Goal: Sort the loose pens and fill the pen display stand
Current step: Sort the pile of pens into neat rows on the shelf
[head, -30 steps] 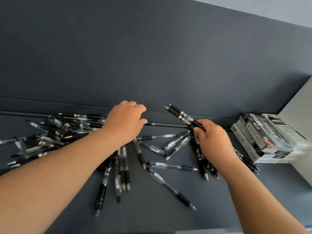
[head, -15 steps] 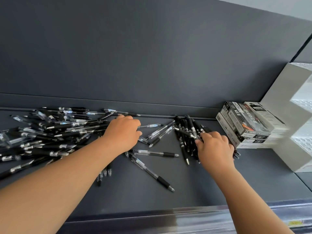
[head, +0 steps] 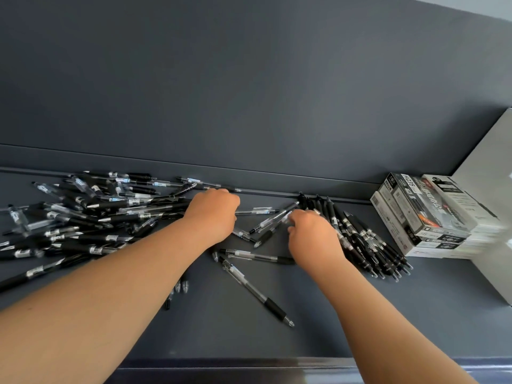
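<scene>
Pens (head: 91, 217) heaped beyond counting left of left hand (head: 212, 214), knuckles up at heap's edge, grip hidden, right hand (head: 313, 239), fingertips on clear pen (head: 273, 218), hold unclear, black pen bundle (head: 368, 245) touching its right side, roughly six clear pens between hands, pen boxes (head: 421, 214) far right

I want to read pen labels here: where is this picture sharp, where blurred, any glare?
Head view, middle: the loose pens look fairly sharp. Head view, right: the stacked boxes smear toward their right side, and the white stand is washed out. Head view overall: soft light, faint shadows, a pale sheen on the shelf front edge.
</scene>
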### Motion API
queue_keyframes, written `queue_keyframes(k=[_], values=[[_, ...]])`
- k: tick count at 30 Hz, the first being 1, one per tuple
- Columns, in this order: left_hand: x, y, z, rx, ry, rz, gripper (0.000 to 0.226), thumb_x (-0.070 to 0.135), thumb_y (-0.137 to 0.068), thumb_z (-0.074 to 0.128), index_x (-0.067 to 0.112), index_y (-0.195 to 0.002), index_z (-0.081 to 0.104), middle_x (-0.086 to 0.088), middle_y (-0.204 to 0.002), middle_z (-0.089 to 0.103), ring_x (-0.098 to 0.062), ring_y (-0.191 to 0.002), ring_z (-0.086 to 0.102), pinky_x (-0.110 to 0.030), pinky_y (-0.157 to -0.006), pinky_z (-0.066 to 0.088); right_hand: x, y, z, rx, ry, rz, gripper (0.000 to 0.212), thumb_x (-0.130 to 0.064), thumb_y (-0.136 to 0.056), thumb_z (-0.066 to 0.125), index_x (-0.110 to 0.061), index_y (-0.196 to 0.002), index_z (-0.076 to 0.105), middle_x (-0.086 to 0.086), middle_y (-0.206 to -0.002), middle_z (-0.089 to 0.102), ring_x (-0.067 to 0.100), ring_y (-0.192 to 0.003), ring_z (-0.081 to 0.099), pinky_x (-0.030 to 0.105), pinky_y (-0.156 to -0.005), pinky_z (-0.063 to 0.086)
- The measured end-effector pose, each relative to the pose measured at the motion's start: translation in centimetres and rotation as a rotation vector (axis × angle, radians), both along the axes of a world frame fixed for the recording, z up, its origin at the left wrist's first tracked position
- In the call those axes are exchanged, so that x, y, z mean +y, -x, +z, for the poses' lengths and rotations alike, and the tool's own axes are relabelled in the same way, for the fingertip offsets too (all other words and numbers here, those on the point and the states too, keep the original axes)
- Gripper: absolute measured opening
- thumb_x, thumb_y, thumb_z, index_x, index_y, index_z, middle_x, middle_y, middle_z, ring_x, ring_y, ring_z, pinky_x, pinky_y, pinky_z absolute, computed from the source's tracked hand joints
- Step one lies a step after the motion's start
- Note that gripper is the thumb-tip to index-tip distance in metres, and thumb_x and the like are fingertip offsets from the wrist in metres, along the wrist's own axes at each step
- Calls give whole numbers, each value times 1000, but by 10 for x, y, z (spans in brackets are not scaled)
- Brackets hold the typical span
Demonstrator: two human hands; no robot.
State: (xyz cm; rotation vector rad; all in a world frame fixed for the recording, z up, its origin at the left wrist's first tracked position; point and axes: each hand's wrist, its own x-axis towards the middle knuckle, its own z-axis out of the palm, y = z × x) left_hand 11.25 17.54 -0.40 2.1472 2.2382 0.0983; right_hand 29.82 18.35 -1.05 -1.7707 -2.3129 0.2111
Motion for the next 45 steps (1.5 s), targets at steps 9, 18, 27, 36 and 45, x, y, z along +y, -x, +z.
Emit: queue_keyframes(k=[9, 18, 27, 36, 45], values=[[-3, 13, 19, -247, -115, 171, 10, 24, -90, 58, 19, -94, 66, -3, -100, 61, -25, -94, 56, -33, -78, 45, 17, 26, 2, -91, 106, 148, 29, -27, -101, 39, -19, -122, 58, 9, -122, 51, 30, -108, 52, 33, -86, 47], [-29, 28, 24, -321, 186, 239, 26, 28, -85, 66, 8, -101, 69, -10, -105, 69, -25, -92, 63, -30, -77, 48, 19, 36, 1, 161, 177, 161, 21, -21, -87, 63, -21, -108, 62, -2, -91, 51, 16, -90, 51, 26, -80, 42], [-27, 13, 15, -269, 179, 148, 24, 26, -90, 59, 25, -113, 64, 0, -107, 63, -21, -98, 57, -24, -73, 41, 11, 27, 0, 220, 174, 30, 26, -3, -77, 55, -14, -100, 51, 3, -84, 61, 24, -79, 58, 28, -63, 47], [-20, 9, 4, -376, 79, 126, 18, 18, -93, 53, 12, -96, 70, -6, -87, 63, -22, -75, 53, -28, -62, 38, -16, 6, 6, 386, 299, 83, 27, -12, -82, 68, -19, -108, 63, -3, -93, 63, 15, -86, 60, 26, -79, 49], [-23, 2, -7, -492, -16, 203, 38, 19, -81, 67, 22, -115, 50, 4, -102, 59, -18, -88, 56, -30, -70, 43, -29, 4, -2, 284, 264, 159, 39, -18, -78, 74, -19, -115, 61, -8, -95, 58, 13, -92, 57, 26, -84, 47]])
